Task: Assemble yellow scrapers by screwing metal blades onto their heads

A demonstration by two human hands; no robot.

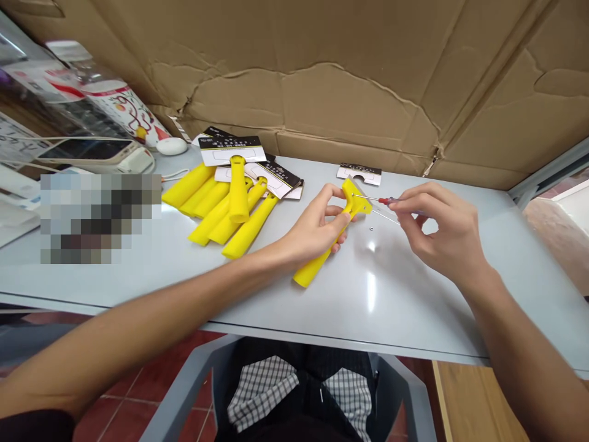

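My left hand (pixel 317 227) is wrapped round a yellow scraper (pixel 315 265) near its head, which carries a blade (pixel 360 191) along its far edge. Between the fingers of my right hand (pixel 437 230) is a small screwdriver (pixel 390 201) with a red collar, its shaft reaching a screw hole on the scraper's head. A second screw shows in the head, nearer the right corner. Just below the head, a tiny nut or screw (pixel 371 229) lies on the table. A thin clear strip (pixel 385 215) runs from the head toward my right hand.
Several yellow scrapers (pixel 248 228) with black and white cards lie in a pile left of centre. Behind my hands is a loose card (pixel 359 174). A bottle (pixel 122 104), a phone (pixel 85 150) and a white mouse (pixel 172 146) are at the left. Cardboard (pixel 322 80) stands along the back.
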